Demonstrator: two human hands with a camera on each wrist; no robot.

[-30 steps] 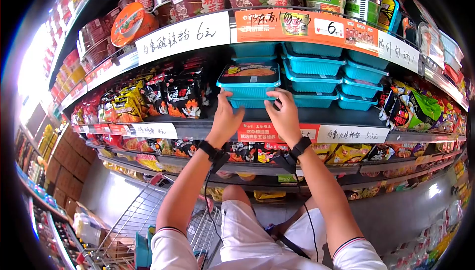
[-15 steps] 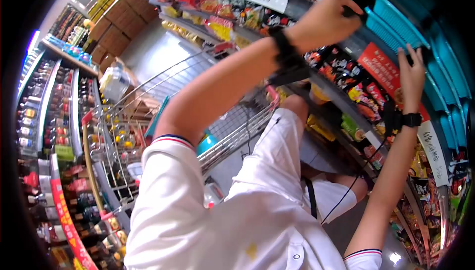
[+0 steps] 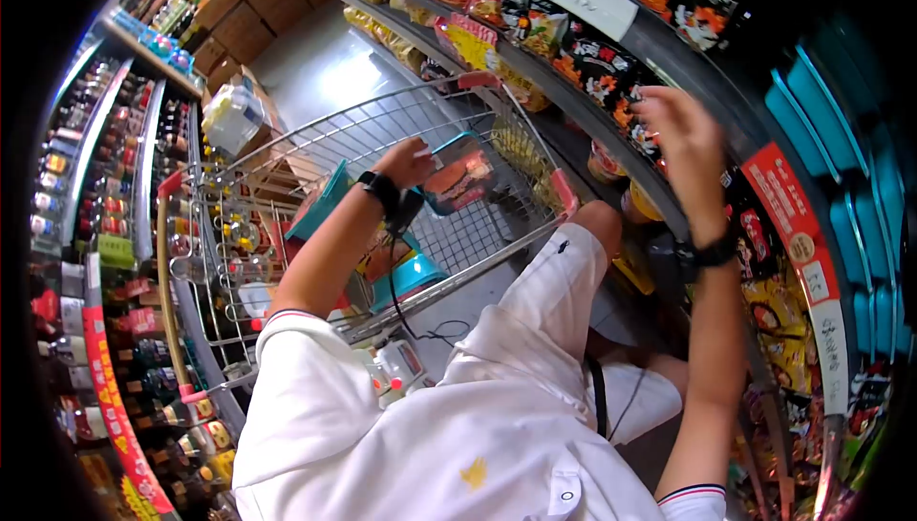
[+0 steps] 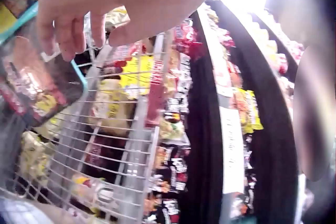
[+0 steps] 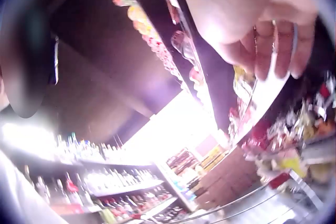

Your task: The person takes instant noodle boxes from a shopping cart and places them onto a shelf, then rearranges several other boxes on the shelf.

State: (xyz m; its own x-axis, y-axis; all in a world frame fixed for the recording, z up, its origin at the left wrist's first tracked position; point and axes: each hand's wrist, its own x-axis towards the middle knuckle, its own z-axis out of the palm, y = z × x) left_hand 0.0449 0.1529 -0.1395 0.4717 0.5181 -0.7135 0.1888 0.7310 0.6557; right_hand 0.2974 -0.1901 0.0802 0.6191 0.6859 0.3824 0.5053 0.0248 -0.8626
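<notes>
Over the shopping cart, my left hand grips a teal instant noodle box by its edge. The box's dark printed lid faces up toward the head camera. In the left wrist view the fingers bend over the rim of the box. My right hand hangs in front of the shelf of noodle packets, holding nothing, its fingers loosely bent. More teal boxes sit at the near-left side of the cart, partly behind my left forearm.
Stacked teal boxes stand on the shelf at the right, beside a red price label. Bottle shelves line the left. A cardboard box with plastic-wrapped goods stands behind the cart. A cable hangs from my left wrist.
Both hands were at the teal boxes on the shelf. My left hand has carried one box leftward to the cart; my right hand has come away from the stack. The view has turned left.
</notes>
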